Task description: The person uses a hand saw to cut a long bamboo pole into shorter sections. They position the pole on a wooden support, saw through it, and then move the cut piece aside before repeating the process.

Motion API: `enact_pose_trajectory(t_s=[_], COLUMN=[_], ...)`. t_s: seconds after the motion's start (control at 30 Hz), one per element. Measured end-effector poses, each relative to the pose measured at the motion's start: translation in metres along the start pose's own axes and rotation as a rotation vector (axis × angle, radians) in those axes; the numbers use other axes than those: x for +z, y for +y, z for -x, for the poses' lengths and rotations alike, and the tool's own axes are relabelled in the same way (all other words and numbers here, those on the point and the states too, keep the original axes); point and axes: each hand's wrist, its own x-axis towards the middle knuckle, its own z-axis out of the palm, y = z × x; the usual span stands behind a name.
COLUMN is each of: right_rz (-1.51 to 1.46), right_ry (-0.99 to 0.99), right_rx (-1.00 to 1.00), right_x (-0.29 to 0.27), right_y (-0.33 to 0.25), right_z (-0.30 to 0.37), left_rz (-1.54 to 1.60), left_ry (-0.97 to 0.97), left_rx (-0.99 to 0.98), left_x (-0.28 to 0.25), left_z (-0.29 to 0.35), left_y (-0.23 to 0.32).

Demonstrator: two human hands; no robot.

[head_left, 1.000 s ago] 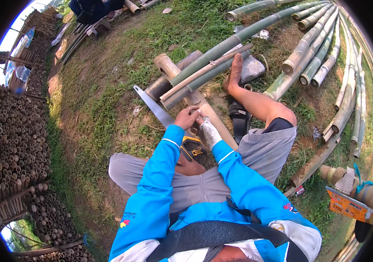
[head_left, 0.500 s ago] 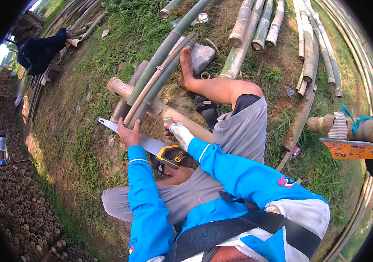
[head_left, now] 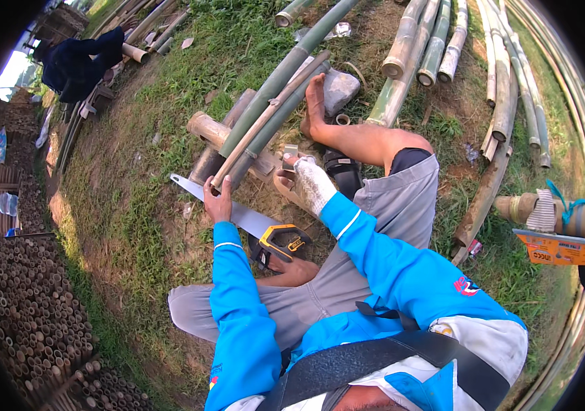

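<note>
- Your left hand pinches the near end of the thin brown pole between thumb and fingers, hiding a bit of the saw blade too.
- Your gloved right hand is trickier: fingers bent, with a small squarish piece by the tips. Might be in your grip, but honestly I can't tell.
- That brown pole lies between the thick green pole and the lower green pole, long axis running away from you, up and to the right. The thick one's far end is cut off at the top.
- They're across the pale log and the darker log, which are partly covered.
- Saw tip points up-left, yellow-and-black handle toward your lap.
- Flat orange sleeve off right: can't see what's inside.
- Person in dark clothes, upper left, is hard to make out.
</note>
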Motion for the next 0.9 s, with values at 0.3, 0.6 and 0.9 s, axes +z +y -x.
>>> enact_pose_trajectory(t_s=[0.3,0.6,0.9], right_rz=[0.402,0.764,0.766], right_ry=[-0.063,0.962,0.898], right_rx=[-0.886,-0.314,-0.260], right_x=[-0.027,-0.405,-0.410], right_y=[-0.210,-0.215,-0.130], right_z=[0.111,0.101,0.035], left_rz=[0.113,0.303,0.258], left_ry=[-0.053,-0.116,-0.020], left_rx=[-0.039,-0.430,-0.463], left_x=[0.010,0.023,0.012], left_z=[-0.005,0.000,0.003], left_y=[-0.013,0.024,0.012])
